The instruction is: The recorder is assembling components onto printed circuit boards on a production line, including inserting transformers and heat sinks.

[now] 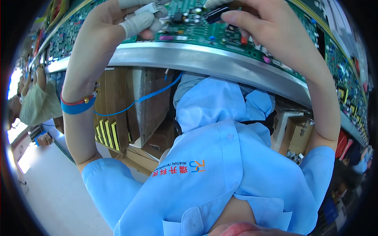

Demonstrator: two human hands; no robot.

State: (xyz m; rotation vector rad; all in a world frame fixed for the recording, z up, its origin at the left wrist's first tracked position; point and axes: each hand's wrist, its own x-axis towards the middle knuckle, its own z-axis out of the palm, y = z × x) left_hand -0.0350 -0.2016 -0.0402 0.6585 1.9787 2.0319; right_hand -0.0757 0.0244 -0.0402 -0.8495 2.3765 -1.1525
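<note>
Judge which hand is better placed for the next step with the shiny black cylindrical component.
Probably the right hand: it pinches the black component over the green circuit board. The left hand is off to the side, apparently occupied with a white block-shaped piece.

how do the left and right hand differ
The left hand wears a white thumb cover; the right hand has a bare thumb. The left wears a blue wristband; the right shows none. The left grips a pale block; the right, a black part. Both are over circuit boards.
</note>
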